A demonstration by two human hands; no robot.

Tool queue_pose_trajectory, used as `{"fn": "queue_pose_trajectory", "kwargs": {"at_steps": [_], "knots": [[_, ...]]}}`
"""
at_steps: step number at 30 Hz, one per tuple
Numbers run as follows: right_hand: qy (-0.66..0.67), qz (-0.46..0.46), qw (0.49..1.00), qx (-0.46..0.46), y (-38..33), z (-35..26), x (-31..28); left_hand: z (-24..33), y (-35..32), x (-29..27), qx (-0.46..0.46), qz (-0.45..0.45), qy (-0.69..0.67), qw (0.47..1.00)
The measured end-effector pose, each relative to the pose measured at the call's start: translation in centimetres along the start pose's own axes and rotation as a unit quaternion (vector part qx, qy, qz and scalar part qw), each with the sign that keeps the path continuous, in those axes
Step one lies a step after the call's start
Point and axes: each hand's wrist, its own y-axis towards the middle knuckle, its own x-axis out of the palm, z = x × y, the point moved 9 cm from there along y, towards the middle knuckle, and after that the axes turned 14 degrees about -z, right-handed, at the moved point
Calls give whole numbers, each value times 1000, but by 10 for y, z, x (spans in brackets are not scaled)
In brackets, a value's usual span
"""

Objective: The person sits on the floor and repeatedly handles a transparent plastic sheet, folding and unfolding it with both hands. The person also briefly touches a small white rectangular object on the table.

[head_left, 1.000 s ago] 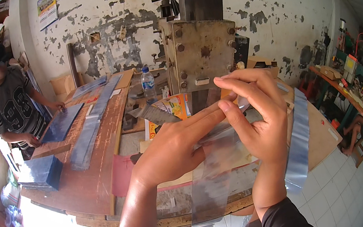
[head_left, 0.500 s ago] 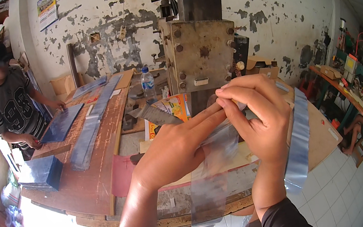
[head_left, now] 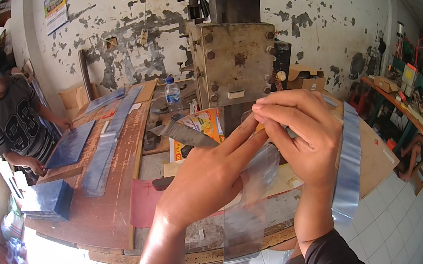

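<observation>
A clear plastic strip (head_left: 243,231) runs from between my hands down over the table's front edge. My left hand (head_left: 207,179) is closed on it, with two fingers stretched toward the right hand and the thumb mostly hidden. My right hand (head_left: 305,137) pinches at the left fingertips, thumb against fingers, where the film's upper end seems to be; the exact grip is hidden. Beyond my left hand a grey metal blade (head_left: 188,133) sticks out, partly covered by it. A dark handle (head_left: 163,183) shows beside the left wrist; whether it joins the blade I cannot tell.
Ahead stands a bolted metal machine (head_left: 239,59), with a water bottle (head_left: 173,98) to its left. A stack of bluish sheets (head_left: 49,201) and long clear strips (head_left: 100,165) lie on the left board. Another person (head_left: 15,115) handles a blue sheet (head_left: 71,144). A shiny strip (head_left: 348,166) hangs at right.
My hands have shifted very slightly right, still together around the plastic strip. A little more of the dark handle shows. The other person's blue sheet has moved slightly left.
</observation>
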Motion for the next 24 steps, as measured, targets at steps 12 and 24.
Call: {"fn": "queue_pose_trajectory", "kwargs": {"at_steps": [12, 24], "knots": [[-14, -21, 999, -21, 0, -2, -1, 7, -2, 0, 4, 14, 54, 998], [5, -44, 999, -5, 2, 2, -1, 9, -2, -3, 12, 11, 47, 999]]}}
